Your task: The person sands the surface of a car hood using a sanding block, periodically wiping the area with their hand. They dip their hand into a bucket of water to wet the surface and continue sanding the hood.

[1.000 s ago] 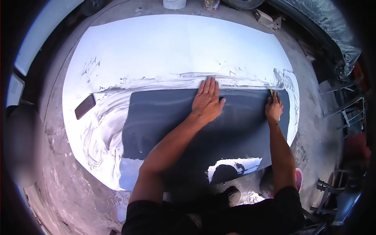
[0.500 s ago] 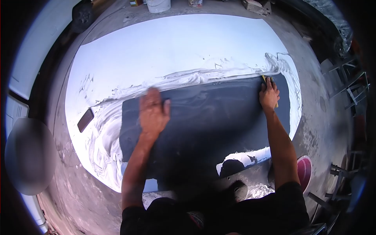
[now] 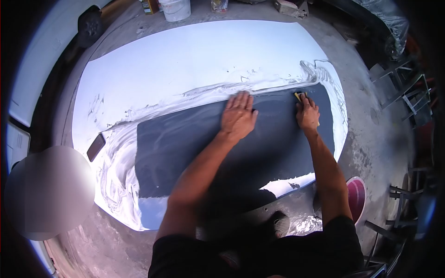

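A dark rectangular sheet (image 3: pixel 185 153) lies on a larger white board (image 3: pixel 185 51), with grey-white smears along its upper and left edges. My left hand (image 3: pixel 238 118) rests flat near the sheet's upper edge, fingers together and stretched out, holding nothing. To its right, my right hand (image 3: pixel 308 112) grips a thin yellow tool (image 3: pixel 298 96) on the sheet, near the upper right corner. Most of the tool is hidden under the fingers. A dark phone-like object (image 3: pixel 96 147) lies on the board at the left.
A white bucket (image 3: pixel 176 10) and a clear container (image 3: pixel 219 5) stand beyond the board. A pink round basin (image 3: pixel 356 199) is at the lower right. Metal frames (image 3: pixel 412 99) stand at the right. A vehicle's wheel (image 3: pixel 90 27) shows at the upper left.
My left hand has moved right along the sheet's upper edge. My right hand and the yellow tool have shifted slightly away from the upper right corner. The view has shifted a little.
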Demonstrator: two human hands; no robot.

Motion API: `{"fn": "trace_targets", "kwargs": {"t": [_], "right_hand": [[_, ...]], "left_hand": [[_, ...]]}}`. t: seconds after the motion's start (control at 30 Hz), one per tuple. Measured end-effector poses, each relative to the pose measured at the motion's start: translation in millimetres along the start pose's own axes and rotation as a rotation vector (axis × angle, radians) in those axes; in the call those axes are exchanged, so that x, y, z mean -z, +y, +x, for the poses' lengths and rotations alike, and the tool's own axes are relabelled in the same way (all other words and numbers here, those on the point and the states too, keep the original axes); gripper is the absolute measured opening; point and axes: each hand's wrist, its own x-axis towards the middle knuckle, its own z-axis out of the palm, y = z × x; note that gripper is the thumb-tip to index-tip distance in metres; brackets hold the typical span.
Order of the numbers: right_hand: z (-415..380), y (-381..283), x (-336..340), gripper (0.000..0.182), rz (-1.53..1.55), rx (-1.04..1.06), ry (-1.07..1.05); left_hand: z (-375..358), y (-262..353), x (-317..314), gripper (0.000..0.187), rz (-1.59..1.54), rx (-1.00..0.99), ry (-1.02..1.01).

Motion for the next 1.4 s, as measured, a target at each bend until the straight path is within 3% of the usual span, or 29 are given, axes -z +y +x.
{"fn": "trace_targets", "kwargs": {"t": [0.13,0.2,0.33,0.43,0.47,0.53,0.6,0.67,0.73,0.8,0.83,0.87,0.93,1.0,1.17,1.23,1.3,1.37,1.4], "right_hand": [[-4.3,5.8,25.0,0.044,0.068,0.063,-0.036],[0.9,22.1,13.0,0.044,0.154,0.238,0.044],[11.4,18.7,24.5,0.046,0.187,0.157,-0.066],[19.5,26.0,29.2,0.044,0.25,0.161,-0.151],[25.3,26.0,28.4,0.043,0.272,0.26,-0.122],[37.3,18.2,24.9,0.043,0.285,0.359,-0.103],[50.0,-19.2,24.5,0.042,0.223,0.379,-0.031],[64.5,-60.0,17.5,0.043,0.231,0.59,-0.101],[55.5,-134.6,11.2,0.046,0.439,0.789,-0.239],[40.4,-188.0,-10.6,0.046,0.507,0.763,-0.362],[36.8,-208.1,-16.8,0.045,0.514,0.949,-0.256],[33.9,-222.7,-18.3,0.045,0.566,0.862,-0.355],[30.1,-231.4,-18.7,0.045,0.611,0.77,-0.46],[29.9,-227.7,-18.8,0.041,0.533,0.903,-0.324],[16.3,-222.4,-4.1,0.042,0.456,0.966,-0.405],[28.4,-234.1,-12.8,0.044,0.564,0.804,-0.321],[23.2,-233.2,-13.5,0.045,0.51,0.812,-0.309],[13.3,-222.5,-7.6,0.044,0.437,1.037,-0.3],[13.2,-221.3,-9.4,0.044,0.472,0.975,-0.334]], "left_hand": [[-40.6,-55.1,45.2,0.054,0.256,0.139,-0.101],[-67.9,-82.1,82.6,0.052,0.258,0.181,-0.098],[-119.7,-112.9,124.8,0.049,0.363,0.263,-0.021],[-163.3,-171.8,144.7,0.057,0.557,0.572,0.018],[-178.3,-196.6,156.3,0.061,0.591,0.676,0.041],[-194.9,-230.8,177.3,0.069,0.709,0.914,-0.085],[-195.8,-235.9,184.7,0.071,0.656,0.911,-0.129],[-194.0,-234.9,182.4,0.071,0.661,0.921,-0.147],[-196.1,-236.5,181.1,0.07,0.639,0.913,-0.118],[-198.8,-240.0,179.6,0.07,0.647,0.906,-0.115],[-200.7,-240.7,178.5,0.07,0.651,0.898,-0.104],[-200.5,-240.6,179.0,0.07,0.649,0.905,-0.107],[-198.9,-238.5,180.6,0.07,0.639,0.914,-0.105],[-204.0,-242.4,177.5,0.07,0.646,0.902,-0.097],[-199.1,-238.2,179.7,0.071,0.626,0.906,-0.079],[-197.2,-237.2,179.6,0.071,0.646,0.923,-0.097],[-195.3,-235.0,180.0,0.071,0.637,0.937,-0.092],[-194.0,-237.9,180.5,0.071,0.623,0.955,-0.091],[-195.8,-236.9,178.6,0.071,0.64,0.957,-0.099]]}}
